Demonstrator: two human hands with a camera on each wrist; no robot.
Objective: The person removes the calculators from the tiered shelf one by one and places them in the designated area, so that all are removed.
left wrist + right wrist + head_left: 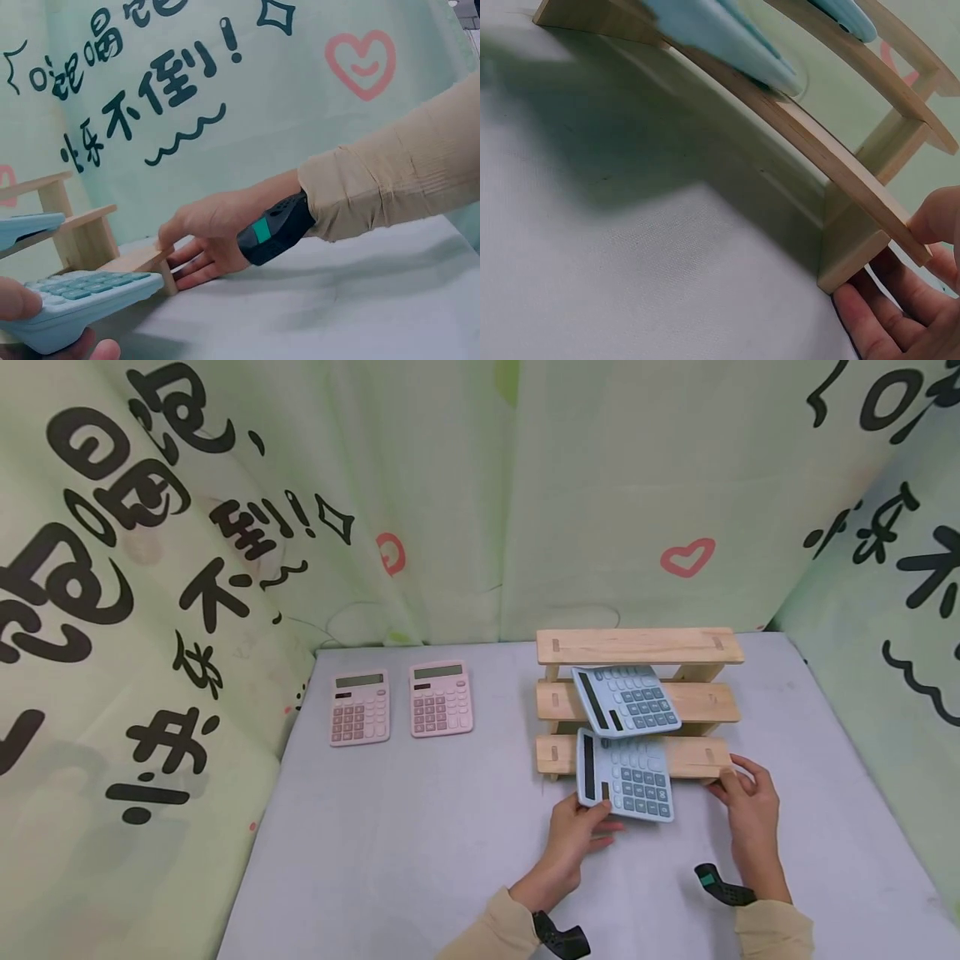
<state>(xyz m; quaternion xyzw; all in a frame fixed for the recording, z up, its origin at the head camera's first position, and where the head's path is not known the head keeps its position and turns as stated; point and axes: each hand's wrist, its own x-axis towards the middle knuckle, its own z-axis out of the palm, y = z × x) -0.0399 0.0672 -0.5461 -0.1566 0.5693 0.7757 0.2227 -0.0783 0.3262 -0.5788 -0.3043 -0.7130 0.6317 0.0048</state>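
In the head view, my left hand (564, 850) pinches the near edge of a light blue calculator (639, 781), thumb on top and fingers beneath. That calculator overlaps the lowest step of a wooden tiered stand (637, 646) and juts out over its front. A second blue calculator (630, 700) lies askew on the middle step. My right hand (753, 814) grips the right end of the lowest step. The right wrist view shows the thumb (936, 216) on the plank and the other fingers (889, 319) under it by the stand's leg.
Two pink calculators, one on the left (360, 708) and one beside it (441, 698), lie on the white table (390, 868). A printed curtain (450, 502) surrounds the table at the back and sides. The stand's top step stands close to the back curtain.
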